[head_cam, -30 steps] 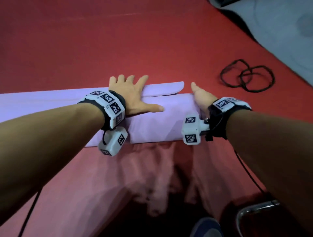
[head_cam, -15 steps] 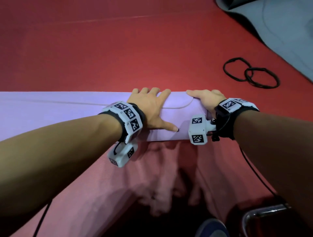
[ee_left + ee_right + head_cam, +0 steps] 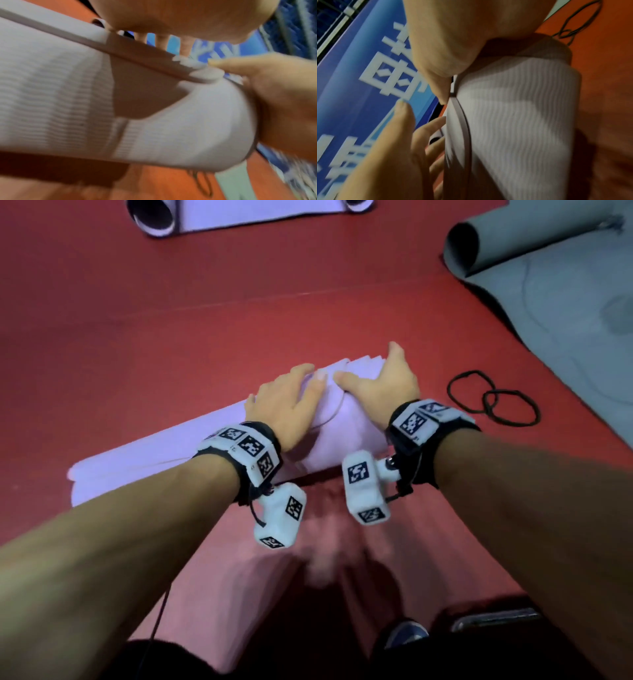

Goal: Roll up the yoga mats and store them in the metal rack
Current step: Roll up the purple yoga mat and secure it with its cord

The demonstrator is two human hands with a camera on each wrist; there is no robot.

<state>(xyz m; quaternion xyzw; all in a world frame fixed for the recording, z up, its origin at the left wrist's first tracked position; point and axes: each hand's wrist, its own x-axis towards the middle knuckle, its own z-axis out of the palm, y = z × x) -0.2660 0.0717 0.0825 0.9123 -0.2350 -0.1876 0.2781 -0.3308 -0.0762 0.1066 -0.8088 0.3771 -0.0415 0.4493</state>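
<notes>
Head view shows the lilac yoga mat rolled into a tube lying diagonally across the middle of the frame on the red floor. Both hands sit near its upper right end. The left hand lies palm-down on top with fingers spread and relaxed, pressing rather than gripping. The right hand cups the end face of the roll, fingers fairly straight, thumb toward the left hand.

In my judgement the step is squaring and tightening the roll before lifting it. To do it well, the left palm should hold the loose outer flap down so the layers cannot spring open, while the right hand taps the stepped layer edges flush. The black elastic bands lying just right of the roll look meant for binding it.

Compared with half a second ago, the roll has swung from lying straight across the frame to a diagonal, the hands have drawn closer together, and a second lilac mat at the top edge and a grey mat at upper right have come into sight.
</notes>
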